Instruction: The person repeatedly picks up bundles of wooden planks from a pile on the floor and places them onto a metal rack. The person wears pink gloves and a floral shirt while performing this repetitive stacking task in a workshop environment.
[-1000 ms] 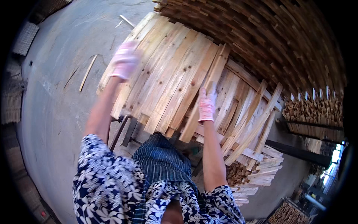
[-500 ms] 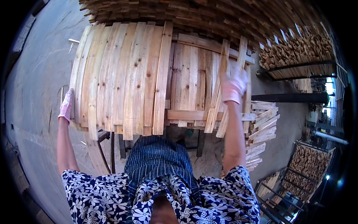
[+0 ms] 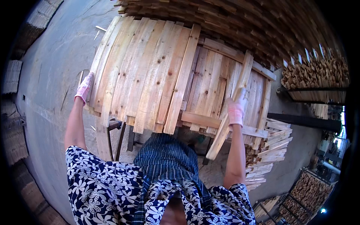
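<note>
grey floor (image 3: 48,112) below; right hand (image 3: 236,108) holds plank (image 3: 219,141).

No lettering, numbers or signs can be read — not on anything in view.

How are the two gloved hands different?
The left hand lies with fingers fairly straight against the leftmost plank; the right hand grips a slanted plank. The left hand shows higher in the picture than the right hand. Both wear pinkish gloves.
</note>
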Demonstrator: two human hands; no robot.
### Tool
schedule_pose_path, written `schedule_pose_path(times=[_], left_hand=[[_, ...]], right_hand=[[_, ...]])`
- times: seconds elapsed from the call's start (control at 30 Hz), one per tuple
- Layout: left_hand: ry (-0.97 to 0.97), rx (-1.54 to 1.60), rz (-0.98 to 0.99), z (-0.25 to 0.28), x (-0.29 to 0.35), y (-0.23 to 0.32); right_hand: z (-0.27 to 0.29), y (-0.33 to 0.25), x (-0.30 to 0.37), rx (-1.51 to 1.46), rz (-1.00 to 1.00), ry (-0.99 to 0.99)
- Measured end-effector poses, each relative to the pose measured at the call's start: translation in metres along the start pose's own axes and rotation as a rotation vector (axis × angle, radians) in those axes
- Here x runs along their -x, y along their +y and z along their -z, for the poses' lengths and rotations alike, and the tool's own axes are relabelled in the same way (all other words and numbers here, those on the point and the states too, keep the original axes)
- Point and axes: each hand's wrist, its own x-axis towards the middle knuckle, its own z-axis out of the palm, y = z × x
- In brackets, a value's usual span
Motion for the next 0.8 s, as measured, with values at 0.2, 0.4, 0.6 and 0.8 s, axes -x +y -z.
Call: schedule_pose_path(times=[0.2,0.4,0.6,0.8], left_hand=[[-0.021,-0.182,-0.025,0.001,0.019,0.028],[0.005,-0.1,0.064,-0.01,0.017,0.04],[0.001,-0.089,-0.037,-0.015,0.011,0.02],[0.111,-0.117,0.016,-0.01,0.016,0.004]], right_hand=[[-0.047,-0.041,0.041,-0.267,0.518,-0.02],[-0.091,-0.128,0.021,-0.215,0.521,-0.024],[-0.113,-0.154,0.022,-0.098,0.45,0.089],[-0.111,-0.177,0.04,0.012,0.35,0.113]])
